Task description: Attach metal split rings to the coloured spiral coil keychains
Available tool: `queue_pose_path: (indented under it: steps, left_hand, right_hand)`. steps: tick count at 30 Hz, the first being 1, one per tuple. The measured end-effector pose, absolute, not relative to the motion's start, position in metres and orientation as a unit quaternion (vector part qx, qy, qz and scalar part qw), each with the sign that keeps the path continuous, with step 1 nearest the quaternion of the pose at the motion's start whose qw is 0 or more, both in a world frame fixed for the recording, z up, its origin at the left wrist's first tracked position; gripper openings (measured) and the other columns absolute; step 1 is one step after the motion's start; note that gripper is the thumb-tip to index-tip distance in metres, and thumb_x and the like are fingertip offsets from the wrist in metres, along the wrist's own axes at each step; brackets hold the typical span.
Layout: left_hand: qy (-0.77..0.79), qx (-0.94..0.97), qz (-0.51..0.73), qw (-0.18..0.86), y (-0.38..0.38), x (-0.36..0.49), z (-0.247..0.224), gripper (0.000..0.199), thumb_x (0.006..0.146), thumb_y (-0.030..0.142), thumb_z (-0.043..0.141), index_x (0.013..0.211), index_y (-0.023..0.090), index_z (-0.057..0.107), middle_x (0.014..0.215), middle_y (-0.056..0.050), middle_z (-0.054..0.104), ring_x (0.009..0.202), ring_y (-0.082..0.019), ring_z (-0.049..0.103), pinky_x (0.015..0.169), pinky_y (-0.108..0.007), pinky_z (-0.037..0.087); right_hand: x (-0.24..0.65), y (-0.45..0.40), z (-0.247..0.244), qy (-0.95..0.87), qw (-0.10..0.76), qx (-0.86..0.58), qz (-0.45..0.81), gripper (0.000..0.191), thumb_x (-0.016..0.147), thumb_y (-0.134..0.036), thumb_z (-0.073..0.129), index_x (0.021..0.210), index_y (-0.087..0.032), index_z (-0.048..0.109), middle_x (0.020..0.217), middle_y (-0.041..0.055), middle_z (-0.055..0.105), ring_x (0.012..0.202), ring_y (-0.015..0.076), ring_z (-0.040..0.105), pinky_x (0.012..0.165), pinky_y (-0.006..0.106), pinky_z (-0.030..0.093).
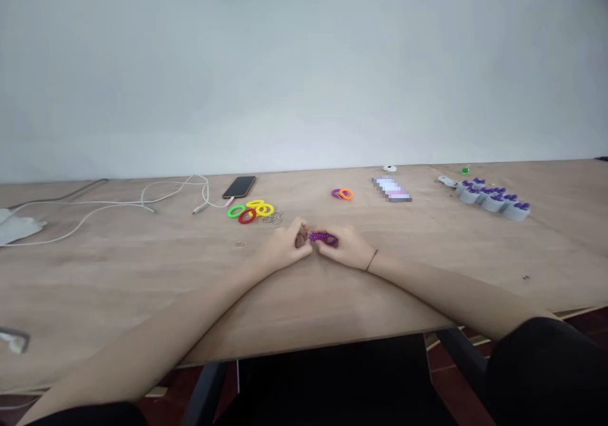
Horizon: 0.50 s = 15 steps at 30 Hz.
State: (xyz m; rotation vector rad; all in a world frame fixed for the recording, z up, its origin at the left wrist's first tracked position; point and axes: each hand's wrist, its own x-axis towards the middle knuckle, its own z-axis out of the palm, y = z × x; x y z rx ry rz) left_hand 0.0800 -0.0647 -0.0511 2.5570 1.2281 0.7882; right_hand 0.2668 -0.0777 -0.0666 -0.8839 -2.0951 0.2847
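Observation:
Near the middle of the wooden table, a purple coil ring [327, 238] is pinched in my right hand [349, 245]. My left hand [287, 244] meets it at the coil's left end, its fingers closed on a small metal ring [309, 237] that is hard to make out. Behind my left hand lie a green coil [236, 212], a red coil [247, 216] and yellow coils [265, 209], with thin metal rings [272, 218] beside them. Farther back, an orange coil [346, 194] overlaps another purple coil [335, 193].
A dark phone [239, 187] with white cables [142, 199] lies at the back left. Another phone [392, 189] and a white earbud case [389, 168] are behind my right hand. Grey-white containers with purple tops [494, 204] stand at the right.

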Motion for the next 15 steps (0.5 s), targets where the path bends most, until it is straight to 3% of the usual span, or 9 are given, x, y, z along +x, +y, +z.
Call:
queue_pose_path:
  steps: [10,15]
  left_hand:
    - [0.355,0.905,0.218,0.091,-0.0583,0.0742,-0.0463,0.023,0.079,0.028,0.048,0.099,0.022,0.056,0.074,0.0,0.061,0.065,-0.013,0.055,0.062,-0.024,0.041]
    - [0.34,0.906,0.229,0.107,-0.0558,0.0718,-0.0448,0.026,0.085,0.032,0.041,0.104,0.022,0.056,0.088,-0.002,0.064,0.077,-0.015,0.058,0.071,-0.026,0.043]
  right_hand:
    - [0.2682,-0.077,-0.0674,-0.825,0.4,-0.379,0.122,0.022,0.071,-0.018,0.056,0.093,-0.02,0.058,0.088,0.0005,0.066,0.074,0.0137,0.061,0.069,0.025,0.045]
    - [0.268,-0.0765,-0.0673,-0.817,0.411,-0.383,0.127,0.024,0.071,-0.018,0.055,0.095,-0.02,0.058,0.087,0.001,0.066,0.074,0.0137,0.06,0.068,0.025,0.045]
